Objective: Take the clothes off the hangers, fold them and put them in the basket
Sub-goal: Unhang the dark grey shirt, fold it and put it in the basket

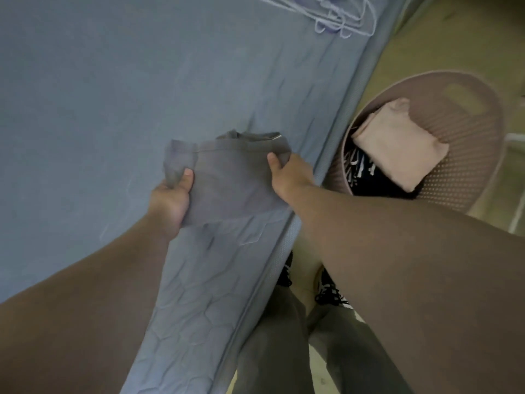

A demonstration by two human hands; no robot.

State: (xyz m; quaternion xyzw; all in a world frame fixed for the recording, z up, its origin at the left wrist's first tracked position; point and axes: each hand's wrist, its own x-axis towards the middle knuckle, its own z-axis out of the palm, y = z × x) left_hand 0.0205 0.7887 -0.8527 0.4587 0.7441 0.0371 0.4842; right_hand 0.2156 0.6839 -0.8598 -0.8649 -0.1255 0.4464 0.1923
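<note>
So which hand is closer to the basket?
Right. The right hand grips one edge of the grey garment, close to the basket; the left hand grips the other edge, farther away over the bed.

The folded garment [227, 180] is over the mattress [113, 109] near its right edge. The left hand [170, 206] grips its left side and the right hand [289, 177] its right side. Hangers [341, 18] lie at the mattress's far end. The basket [468, 155] stands on the floor [426, 38] just right of the mattress, holding a folded cloth [397, 149] atop another garment [360, 172].
</note>
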